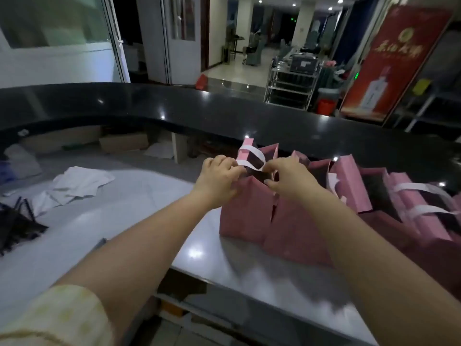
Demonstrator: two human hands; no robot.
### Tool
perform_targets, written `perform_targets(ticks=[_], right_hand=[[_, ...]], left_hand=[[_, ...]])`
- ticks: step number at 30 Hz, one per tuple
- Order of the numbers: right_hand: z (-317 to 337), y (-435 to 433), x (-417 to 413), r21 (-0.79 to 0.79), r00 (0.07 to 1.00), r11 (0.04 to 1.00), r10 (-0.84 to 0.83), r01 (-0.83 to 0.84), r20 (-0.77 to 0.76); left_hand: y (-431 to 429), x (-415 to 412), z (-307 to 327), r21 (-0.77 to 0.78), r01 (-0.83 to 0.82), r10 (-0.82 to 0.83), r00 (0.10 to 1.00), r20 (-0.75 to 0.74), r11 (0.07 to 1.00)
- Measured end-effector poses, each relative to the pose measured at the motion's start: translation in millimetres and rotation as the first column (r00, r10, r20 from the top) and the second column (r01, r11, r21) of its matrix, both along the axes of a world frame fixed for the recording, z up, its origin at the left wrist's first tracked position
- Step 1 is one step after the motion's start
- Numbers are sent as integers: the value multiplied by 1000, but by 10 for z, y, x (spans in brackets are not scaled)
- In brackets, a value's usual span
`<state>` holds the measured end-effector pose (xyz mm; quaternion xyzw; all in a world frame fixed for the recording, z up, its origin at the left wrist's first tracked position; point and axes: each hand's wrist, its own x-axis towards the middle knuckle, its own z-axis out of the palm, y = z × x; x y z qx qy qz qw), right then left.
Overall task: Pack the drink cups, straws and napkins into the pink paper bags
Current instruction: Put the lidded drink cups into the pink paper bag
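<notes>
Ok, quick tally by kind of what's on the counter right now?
pink paper bags: at least 4, overlapping, row cut off at the right edge
napkin pile: 1
black straw pile: 1
Total: at least 6

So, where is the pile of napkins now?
In the head view, the napkins lie loose on the left of the worktop, just beyond the black straws, far left of the pink paper bags.

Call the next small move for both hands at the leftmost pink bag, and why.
Probably pull the rims apart to open the mouth wider. The left hand and right hand both pinch the top of the leftmost pink paper bag, whose mouth looks narrow. Napkins lie loose to its left.
</notes>
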<state>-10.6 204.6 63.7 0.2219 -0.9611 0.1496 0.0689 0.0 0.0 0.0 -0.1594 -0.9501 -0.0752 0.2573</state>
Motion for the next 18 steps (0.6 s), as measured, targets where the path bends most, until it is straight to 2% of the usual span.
perform_targets(ticks=[2, 6, 10, 13, 15, 18], right_hand=[[-73, 119, -24, 3, 1000, 1000, -28, 28, -4], [-234, 214, -117, 48, 999, 998, 45, -44, -20], [-260, 228, -291, 57, 994, 994, 101, -98, -49], [-201, 213, -459, -3, 993, 993, 117, -117, -32], [-156, 165, -554, 26, 993, 992, 120, -120, 2], [-109, 12, -628, 100, 994, 989, 108, -110, 23]], left_hand=[[184, -51, -73, -19, -13, 13, 1000, -2, 1000], [435, -185, -234, -101, -113, 114, 994, 4, 988], [416, -216, -215, -39, -125, 119, 986, -117, 991], [199, -195, -121, -8, -140, 135, 967, -217, 990], [-54, -130, -74, -9, -183, 175, 954, -244, 983], [-503, 50, -28, -6, -332, 324, 925, -196, 943]])
